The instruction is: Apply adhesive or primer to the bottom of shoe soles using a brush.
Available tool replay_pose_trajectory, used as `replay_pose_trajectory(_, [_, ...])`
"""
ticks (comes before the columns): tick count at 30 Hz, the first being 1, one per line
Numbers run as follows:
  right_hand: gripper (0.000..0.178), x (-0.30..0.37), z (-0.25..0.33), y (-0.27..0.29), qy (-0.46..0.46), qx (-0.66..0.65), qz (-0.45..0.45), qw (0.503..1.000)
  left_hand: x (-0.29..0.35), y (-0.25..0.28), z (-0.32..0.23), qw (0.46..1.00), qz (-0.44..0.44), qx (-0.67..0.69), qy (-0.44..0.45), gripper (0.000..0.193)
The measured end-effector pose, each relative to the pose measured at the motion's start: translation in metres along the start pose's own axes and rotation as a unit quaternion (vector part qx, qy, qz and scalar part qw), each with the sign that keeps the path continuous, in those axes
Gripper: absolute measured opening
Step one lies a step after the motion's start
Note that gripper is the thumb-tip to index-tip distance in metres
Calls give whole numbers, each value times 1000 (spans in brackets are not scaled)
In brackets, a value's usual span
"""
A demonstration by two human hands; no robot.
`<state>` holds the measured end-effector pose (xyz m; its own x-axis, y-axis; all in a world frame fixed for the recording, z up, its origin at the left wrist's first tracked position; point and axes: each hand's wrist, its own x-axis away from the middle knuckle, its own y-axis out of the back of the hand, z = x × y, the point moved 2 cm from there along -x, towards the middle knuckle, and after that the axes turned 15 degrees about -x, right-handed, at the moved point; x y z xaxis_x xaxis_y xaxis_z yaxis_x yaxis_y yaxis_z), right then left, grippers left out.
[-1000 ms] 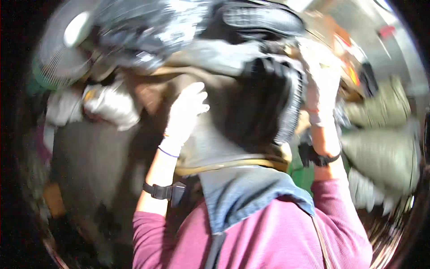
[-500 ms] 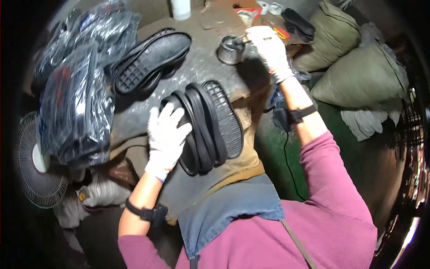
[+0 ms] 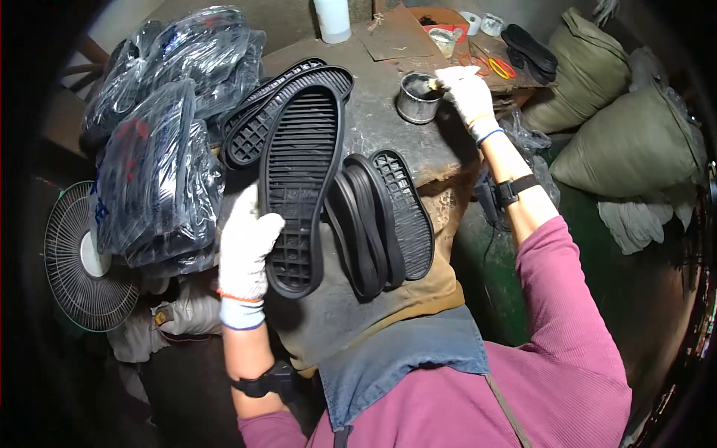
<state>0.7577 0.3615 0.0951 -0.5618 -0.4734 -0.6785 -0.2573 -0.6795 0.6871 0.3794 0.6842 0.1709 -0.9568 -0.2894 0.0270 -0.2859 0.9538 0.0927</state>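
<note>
My left hand (image 3: 249, 246), in a white glove, grips a black shoe sole (image 3: 302, 179) by its left edge, thumb on the ribbed and gridded face. Beside that sole, several more black soles (image 3: 366, 231) stand on edge in a row on my lap; the rightmost turns its gridded face up. At the bench, my gloved right hand (image 3: 467, 93) is closed on what looks like a brush (image 3: 434, 84), its tip over the rim of a small metal can (image 3: 418, 104). Most of the brush is hidden by the fingers and the can.
More soles (image 3: 246, 142) lie stacked on the dark bench (image 3: 366, 134), next to plastic-wrapped bundles (image 3: 160, 172). A fan (image 3: 91, 254) stands at the left. Orange-handled scissors (image 3: 500, 69) and a white container (image 3: 332, 21) are farther back. Full sacks (image 3: 624, 142) stand at the right.
My left hand has lifted one sole from the row and moved left with it, ribbed face up. The right hand stays by the can. The whole view has shifted slightly.
</note>
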Motion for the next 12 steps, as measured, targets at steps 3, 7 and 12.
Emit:
replay_pose_trajectory(3, [26,3,14,5,-62,-106,-61,991,5,-9,21,957,60,277,57,51])
replay_pose_trajectory(7, [23,16,-8,5,-311,-410,-142,846,4,-32,28,842,111,517,104,72])
replay_pose_trajectory(12, [21,22,-10,0,-288,-642,-178,688,3,-58,1,815,176,553,6,102])
